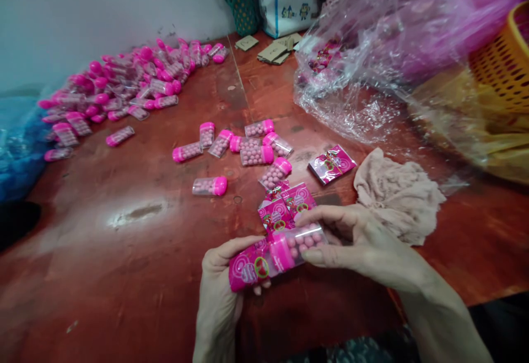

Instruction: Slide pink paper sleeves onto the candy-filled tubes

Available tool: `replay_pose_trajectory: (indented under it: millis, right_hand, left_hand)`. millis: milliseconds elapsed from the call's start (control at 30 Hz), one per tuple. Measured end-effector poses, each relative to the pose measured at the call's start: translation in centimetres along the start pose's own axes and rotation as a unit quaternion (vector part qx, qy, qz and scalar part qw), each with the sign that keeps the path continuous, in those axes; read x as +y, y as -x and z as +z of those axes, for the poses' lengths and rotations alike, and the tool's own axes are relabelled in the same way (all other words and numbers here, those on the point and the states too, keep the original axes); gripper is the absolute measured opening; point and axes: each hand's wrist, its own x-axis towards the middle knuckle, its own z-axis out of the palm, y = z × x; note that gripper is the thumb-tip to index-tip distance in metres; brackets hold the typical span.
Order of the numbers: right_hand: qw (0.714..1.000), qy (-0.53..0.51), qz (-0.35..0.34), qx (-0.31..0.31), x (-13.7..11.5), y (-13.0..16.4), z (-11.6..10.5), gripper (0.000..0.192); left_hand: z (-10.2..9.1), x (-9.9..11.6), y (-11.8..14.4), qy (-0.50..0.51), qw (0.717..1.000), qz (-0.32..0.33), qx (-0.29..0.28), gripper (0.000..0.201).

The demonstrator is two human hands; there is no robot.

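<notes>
Far left on the red table (124, 275), against the wall, lies a big heap of pink-capped tubes (124, 85), with a smaller scatter of loose tubes (243, 151) toward the middle. Near the front edge the left hand (221, 291) is curled around a pink printed sleeve (250, 266). The right hand (355, 244) pinches a clear candy tube (300, 244) between thumb and fingers, its pink cap at the sleeve's mouth, just in front of flat sleeves (285, 206) and beside a beige cloth (399, 195).
</notes>
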Motion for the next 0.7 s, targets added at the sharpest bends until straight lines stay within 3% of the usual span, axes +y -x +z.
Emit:
replay_pose_trajectory:
  millis: [267,433,700]
  right_hand:
    - [0.996,-0.082,0.036,-0.016,-0.3,-0.6,0.0,0.017]
    - [0.986,-0.163,0.022,-0.028,0.2,-1.4,0.5,0.011]
    - [0.996,-0.073,-0.035,-0.032,0.3,-1.2,0.8,0.018]
  left_hand:
    - [0.0,-0.4,-0.1,-0.004,0.999,-0.024,-0.024,0.018]
    - [0.2,-0.1,0.1,0.002,1.0,-0.016,-0.015,0.019]
    - [0.1,0.7,0.4,0.074,0.997,0.027,-0.022,0.02]
